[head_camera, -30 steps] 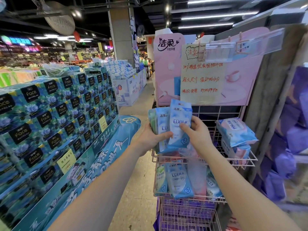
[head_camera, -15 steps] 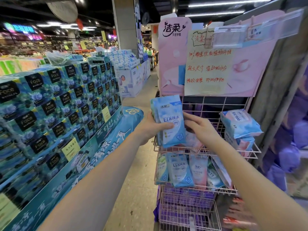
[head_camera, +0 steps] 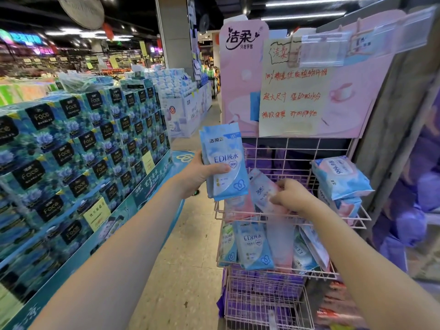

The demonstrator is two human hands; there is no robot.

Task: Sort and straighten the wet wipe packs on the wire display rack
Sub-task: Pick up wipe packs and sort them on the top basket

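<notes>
Right hand dropped into top basket, pinching pink pack (tilted); left hand grips blue packs.

Arms bare from wrist to frame edge: left forearm, right forearm — left hand, right hand bare too.

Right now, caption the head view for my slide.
Left hand holds blue packs upright while right hand pinches a pink pack in the rack's top basket.
</notes>
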